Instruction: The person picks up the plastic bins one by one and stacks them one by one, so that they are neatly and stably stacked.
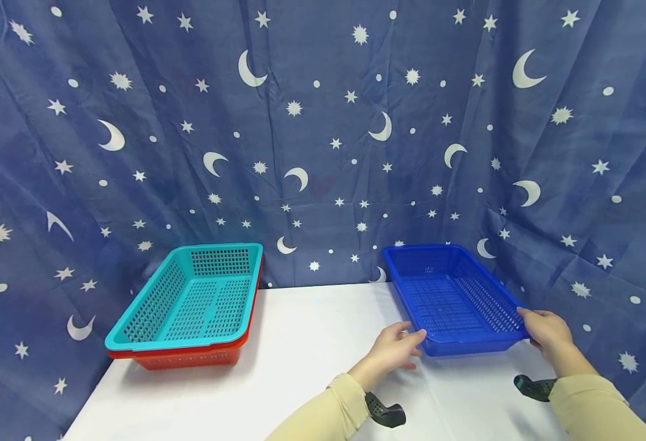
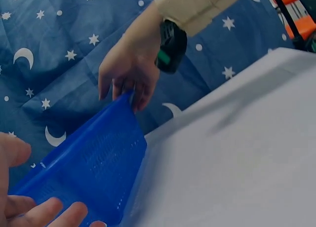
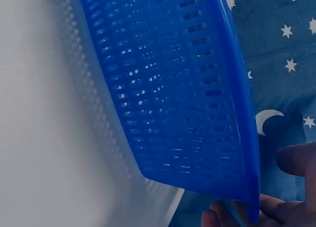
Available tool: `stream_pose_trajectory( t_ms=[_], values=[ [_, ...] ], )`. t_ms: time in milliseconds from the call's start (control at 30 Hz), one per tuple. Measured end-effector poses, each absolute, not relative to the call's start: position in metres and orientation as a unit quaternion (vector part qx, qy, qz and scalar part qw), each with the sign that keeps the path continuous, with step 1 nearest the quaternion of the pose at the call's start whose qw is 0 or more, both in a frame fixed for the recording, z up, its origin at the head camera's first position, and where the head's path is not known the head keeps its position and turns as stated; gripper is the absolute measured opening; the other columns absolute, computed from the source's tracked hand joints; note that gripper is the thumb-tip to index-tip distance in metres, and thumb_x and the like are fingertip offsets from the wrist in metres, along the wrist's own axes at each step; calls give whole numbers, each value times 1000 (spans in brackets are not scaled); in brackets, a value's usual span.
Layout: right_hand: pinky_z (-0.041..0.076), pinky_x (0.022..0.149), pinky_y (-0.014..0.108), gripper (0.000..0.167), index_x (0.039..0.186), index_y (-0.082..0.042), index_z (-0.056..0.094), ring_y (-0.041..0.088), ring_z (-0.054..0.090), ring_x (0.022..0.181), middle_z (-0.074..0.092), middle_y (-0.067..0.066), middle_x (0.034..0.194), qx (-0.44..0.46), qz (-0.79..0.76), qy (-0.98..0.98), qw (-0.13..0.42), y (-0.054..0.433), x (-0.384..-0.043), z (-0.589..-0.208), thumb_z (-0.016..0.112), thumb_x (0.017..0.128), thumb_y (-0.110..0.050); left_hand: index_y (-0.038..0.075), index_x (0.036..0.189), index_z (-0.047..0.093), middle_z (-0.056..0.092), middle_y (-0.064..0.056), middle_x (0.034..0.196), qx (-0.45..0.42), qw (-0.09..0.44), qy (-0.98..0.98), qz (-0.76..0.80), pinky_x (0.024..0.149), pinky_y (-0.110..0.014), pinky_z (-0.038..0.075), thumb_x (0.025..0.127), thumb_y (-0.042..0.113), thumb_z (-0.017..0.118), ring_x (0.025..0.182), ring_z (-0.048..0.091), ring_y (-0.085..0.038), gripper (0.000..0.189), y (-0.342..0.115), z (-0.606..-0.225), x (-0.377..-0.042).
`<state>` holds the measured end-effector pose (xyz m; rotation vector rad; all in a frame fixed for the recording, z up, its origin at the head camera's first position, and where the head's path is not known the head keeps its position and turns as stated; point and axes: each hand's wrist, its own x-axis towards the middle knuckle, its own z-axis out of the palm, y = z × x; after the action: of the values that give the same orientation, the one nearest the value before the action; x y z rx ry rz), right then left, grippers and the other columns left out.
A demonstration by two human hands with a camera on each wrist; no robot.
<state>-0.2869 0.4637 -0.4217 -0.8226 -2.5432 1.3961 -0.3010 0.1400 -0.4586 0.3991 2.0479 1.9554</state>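
A blue slotted plastic basket (image 1: 438, 297) stands on the right of the white table, against the curtain. My left hand (image 1: 391, 349) is at its near left corner, thumb and fingers spread beside the rim. In the left wrist view the thumb stands apart from the fingers (image 2: 49, 212), near the blue wall. My right hand (image 1: 548, 334) is at the near right corner; in the right wrist view its fingers (image 3: 222, 217) reach under the rim, while the thumb stands off from it. Part of the right fingers is hidden by the rim.
On the left of the white table (image 1: 311, 367) a turquoise basket (image 1: 212, 297) sits nested in a red basket (image 1: 190, 359). A dark blue curtain (image 1: 323, 153) with moons and stars hangs behind and along the sides. Dark camera mounts are on both wrists.
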Motion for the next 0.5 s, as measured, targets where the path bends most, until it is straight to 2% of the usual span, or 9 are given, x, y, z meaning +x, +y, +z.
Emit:
stream_pose_trajectory(
  t_ms=[133, 333, 500],
  values=[
    [58, 81, 44, 71, 140, 24, 35, 43, 58, 105, 50, 40, 126, -269, 459, -844, 69, 464, -288, -422, 41, 106, -38, -9, 140, 50, 72, -10, 107, 132, 134, 701, 688, 66, -42, 62, 98, 22, 68, 93, 73, -34, 55, 148, -458, -301],
    [58, 81, 44, 71, 139, 25, 35, 41, 60, 102, 51, 40, 127, -263, 471, -839, 66, 462, -286, -423, 42, 106, -38, -8, 134, 55, 69, -2, 98, 111, 104, 700, 698, 63, -38, 61, 97, 16, 68, 86, 71, -28, 45, 151, -456, -300],
    [60, 71, 36, 69, 137, 26, 37, 23, 63, 81, 59, 35, 112, -256, 482, -835, 77, 464, -285, -422, 44, 105, -35, -8, 130, 57, 70, -2, 90, 83, 91, 692, 711, 61, -36, 61, 96, 15, 70, 79, 71, -24, 43, 152, -451, -304]
  ],
)
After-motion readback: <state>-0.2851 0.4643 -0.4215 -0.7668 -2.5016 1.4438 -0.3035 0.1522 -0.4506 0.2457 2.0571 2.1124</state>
